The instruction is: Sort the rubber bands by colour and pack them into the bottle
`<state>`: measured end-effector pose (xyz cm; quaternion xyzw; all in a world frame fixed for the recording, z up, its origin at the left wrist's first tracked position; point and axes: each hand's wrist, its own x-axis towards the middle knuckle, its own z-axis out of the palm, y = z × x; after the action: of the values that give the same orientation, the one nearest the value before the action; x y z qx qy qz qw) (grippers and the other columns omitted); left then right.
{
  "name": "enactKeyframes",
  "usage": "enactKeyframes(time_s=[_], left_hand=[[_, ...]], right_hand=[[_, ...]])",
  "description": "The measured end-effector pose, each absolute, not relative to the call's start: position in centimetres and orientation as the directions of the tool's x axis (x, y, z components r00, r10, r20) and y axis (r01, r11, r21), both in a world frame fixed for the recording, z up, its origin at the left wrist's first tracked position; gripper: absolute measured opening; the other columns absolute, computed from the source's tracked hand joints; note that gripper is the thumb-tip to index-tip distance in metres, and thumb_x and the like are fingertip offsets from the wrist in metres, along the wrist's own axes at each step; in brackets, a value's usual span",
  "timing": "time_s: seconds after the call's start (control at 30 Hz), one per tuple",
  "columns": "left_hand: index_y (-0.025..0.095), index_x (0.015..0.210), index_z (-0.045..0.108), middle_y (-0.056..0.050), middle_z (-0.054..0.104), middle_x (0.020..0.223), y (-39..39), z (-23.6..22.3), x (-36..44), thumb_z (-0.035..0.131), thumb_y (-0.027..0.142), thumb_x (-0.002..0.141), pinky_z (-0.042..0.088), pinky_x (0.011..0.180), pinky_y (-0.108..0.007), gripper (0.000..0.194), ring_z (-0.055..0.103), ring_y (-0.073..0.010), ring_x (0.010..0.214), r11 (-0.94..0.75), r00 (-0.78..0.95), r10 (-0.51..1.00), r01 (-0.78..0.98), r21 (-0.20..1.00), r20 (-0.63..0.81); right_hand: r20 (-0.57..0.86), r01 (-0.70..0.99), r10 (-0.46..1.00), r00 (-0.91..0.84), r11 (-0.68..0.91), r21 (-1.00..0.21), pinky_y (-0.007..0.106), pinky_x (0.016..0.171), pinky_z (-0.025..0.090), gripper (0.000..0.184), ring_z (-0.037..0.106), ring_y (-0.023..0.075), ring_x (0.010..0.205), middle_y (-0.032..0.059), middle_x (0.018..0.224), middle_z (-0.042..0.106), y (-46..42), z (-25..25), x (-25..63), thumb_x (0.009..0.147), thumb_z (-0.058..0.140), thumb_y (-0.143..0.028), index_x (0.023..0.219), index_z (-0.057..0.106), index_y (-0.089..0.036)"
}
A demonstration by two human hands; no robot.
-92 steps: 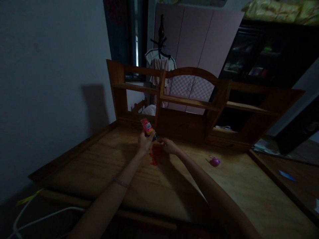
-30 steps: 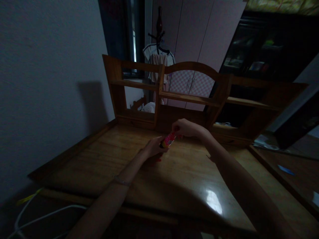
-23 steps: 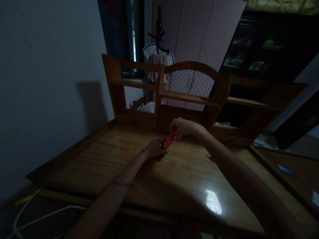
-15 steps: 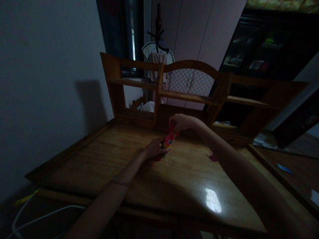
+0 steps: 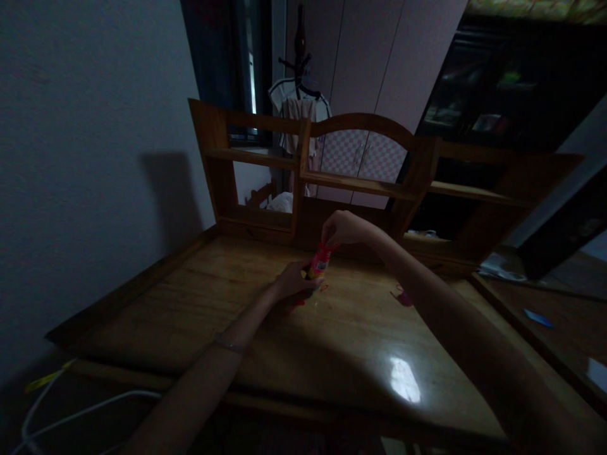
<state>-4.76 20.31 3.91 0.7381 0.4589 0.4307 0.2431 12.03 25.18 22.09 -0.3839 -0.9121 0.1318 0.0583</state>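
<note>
A small bottle (image 5: pixel 322 260), pink-red above and yellow lower down, stands slightly tilted over the wooden desk (image 5: pixel 265 341). My left hand (image 5: pixel 293 280) is wrapped round its lower part. At the bottle's red top, the fingers of my right hand (image 5: pixel 342 229) are pinched together from above. Whether they grip a cap or reach into the mouth is too dark to tell. A thin reddish loop (image 5: pixel 324 287) lies on the desktop just right of the bottle. Partly under my left hand is a red item (image 5: pixel 297 303) whose kind I cannot make out.
A pink-red object with a thin strip (image 5: pixel 404 297) lies beside my right forearm. Wooden shelving (image 5: pixel 360 183) rises along the desk's back edge, and a wall (image 5: pixel 104 189) borders the left. A white cable (image 5: pixel 95 406) hangs at the front left corner.
My right hand has risen slightly at the bottle's top. The small red bit beside the neck no longer shows there, and a reddish loop now shows on the desktop. The bottle stands a little more upright.
</note>
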Motion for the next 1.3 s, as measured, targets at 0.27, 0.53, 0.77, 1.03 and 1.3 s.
enactKeyframes(time_s=[0.27,0.53,0.77,1.03,1.3], left_hand=[[0.019,0.102,0.07,-0.004,0.073,0.09,20.4,3.9,-5.0,0.072,0.041,0.071,0.051,0.071,-0.029,0.038,0.067,-0.0201,0.08,-0.457,0.183,0.887,0.49,0.743,0.424],[0.021,0.107,0.064,-0.003,0.071,0.099,21.1,4.1,-5.7,0.071,0.039,0.072,0.048,0.079,-0.029,0.041,0.064,-0.0186,0.087,-0.482,0.04,0.831,0.552,0.681,0.555],[0.019,0.101,0.065,-0.004,0.069,0.099,20.7,3.5,-4.9,0.073,0.035,0.07,0.047,0.08,-0.028,0.036,0.063,-0.0186,0.087,-0.538,0.075,0.786,0.57,0.62,0.613],[0.017,0.101,0.067,-0.001,0.07,0.089,20.3,4.1,-4.3,0.071,0.034,0.071,0.046,0.069,-0.024,0.035,0.062,-0.0156,0.077,-0.524,0.101,0.824,0.511,0.681,0.558],[0.017,0.091,0.068,-0.001,0.068,0.078,20.4,4.2,-4.2,0.073,0.04,0.068,0.046,0.064,-0.023,0.033,0.06,-0.0138,0.068,-0.438,-0.065,0.856,0.437,0.786,0.513]], right_hand=[[0.113,0.598,0.62,-0.776,0.782,-0.176,0.019,0.053,0.038,0.009,0.062,0.0118,0.06,0.0017,0.065,0.071,25.6,20.1,11.3,0.065,0.075,-0.017,0.074,0.077,-0.014],[0.12,0.435,0.485,-0.866,0.85,-0.297,0.022,0.071,0.044,0.029,0.066,0.0142,0.079,0.0021,0.093,0.076,23.1,21.5,12.6,0.087,0.052,-0.021,0.101,0.076,-0.02],[-0.108,0.568,0.559,-0.822,0.792,-0.226,0.023,0.069,0.042,0.022,0.066,0.0171,0.077,0.0013,0.087,0.076,20.8,22.3,12.0,0.081,0.061,-0.026,0.094,0.078,-0.022],[-0.031,0.546,0.548,-0.836,0.825,-0.149,0.022,0.063,0.04,0.029,0.065,0.0167,0.078,0.0085,0.095,0.073,21.0,22.2,12.1,0.077,0.064,-0.018,0.106,0.067,-0.014],[0.304,0.477,0.553,-0.776,0.829,-0.292,0.021,0.068,0.041,0.018,0.063,0.0124,0.075,0.0036,0.085,0.071,21.5,22.5,14.5,0.084,0.056,-0.021,0.094,0.069,-0.014]])
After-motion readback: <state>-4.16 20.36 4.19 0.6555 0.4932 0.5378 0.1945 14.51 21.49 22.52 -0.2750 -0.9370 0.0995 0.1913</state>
